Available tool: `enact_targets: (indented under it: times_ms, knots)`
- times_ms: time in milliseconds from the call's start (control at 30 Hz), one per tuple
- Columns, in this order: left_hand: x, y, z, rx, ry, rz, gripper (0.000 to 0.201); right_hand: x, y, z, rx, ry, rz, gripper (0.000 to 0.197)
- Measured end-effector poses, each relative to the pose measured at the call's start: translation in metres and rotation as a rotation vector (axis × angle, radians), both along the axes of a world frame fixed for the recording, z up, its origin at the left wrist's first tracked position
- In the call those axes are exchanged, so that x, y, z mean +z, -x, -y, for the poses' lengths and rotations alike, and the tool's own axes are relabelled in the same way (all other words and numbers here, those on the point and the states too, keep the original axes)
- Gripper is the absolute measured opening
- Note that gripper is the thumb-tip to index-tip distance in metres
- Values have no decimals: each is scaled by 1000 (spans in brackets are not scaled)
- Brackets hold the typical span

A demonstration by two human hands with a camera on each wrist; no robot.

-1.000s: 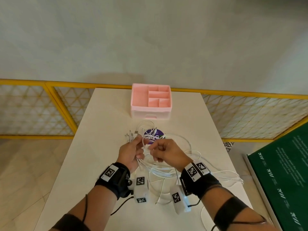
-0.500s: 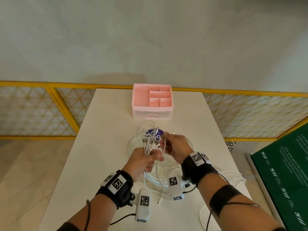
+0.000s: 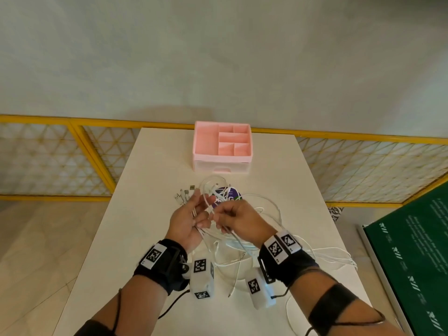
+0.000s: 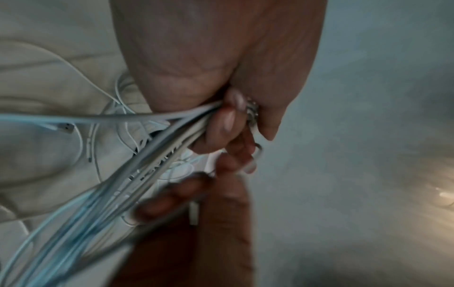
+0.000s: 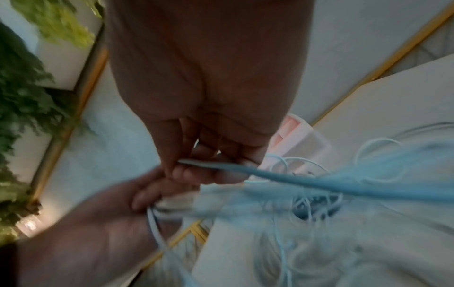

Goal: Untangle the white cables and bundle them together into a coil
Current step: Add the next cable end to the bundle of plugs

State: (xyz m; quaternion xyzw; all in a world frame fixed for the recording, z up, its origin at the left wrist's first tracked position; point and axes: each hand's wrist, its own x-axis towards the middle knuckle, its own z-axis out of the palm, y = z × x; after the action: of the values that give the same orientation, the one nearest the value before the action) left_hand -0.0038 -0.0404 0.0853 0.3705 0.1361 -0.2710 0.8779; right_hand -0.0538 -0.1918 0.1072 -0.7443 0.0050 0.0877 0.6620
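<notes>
Sorting white cables [image 3: 244, 241] above table centre, plug ends gathered.

Left hand [image 3: 188, 220] clamped round several strands nr the plugs [image 3: 183, 194]; right hand [image 3: 238, 220] pinching one strand. Prob light, limp, slick, snag-prone; best gripped close behind plugs. Loose loops trailing twd right edge of white table [image 3: 150, 170]; pink organiser [image 3: 221, 146] at far edge, yellow lattice railing [image 3: 55, 151] beyond.

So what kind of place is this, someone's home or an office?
Hard to say; probably an indoor lobby or display area: a white table against yellow-framed lattice railing, a green printed sign panel, and leafy plants.
</notes>
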Motion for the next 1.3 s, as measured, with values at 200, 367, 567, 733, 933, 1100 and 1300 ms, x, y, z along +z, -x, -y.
enact_targets:
  times_ms: [200,367,567,733,933,1100,1300]
  knots:
    - [1,7,5,-29,-204,179,13,-27,10,10,-60,107,-169,15]
    - [4,22,8,-217,-304,319,12,-4,-14,16,-361,-339,-311,36]
    - [3,43,9,-473,-431,376,23,34,-46,30,-459,-624,-221,25]
    - [-9,37,2,-332,-398,303,17,58,-49,34,-399,-583,-15,16]
    - [-15,28,-8,-270,-413,264,10,47,-42,76,-736,-571,52,15]
    - [-23,29,-12,-238,-441,218,8,43,-23,154,-1097,-490,23,8]
    - [-26,23,-13,-124,-387,138,17,50,25,247,-1354,-197,-31,25]
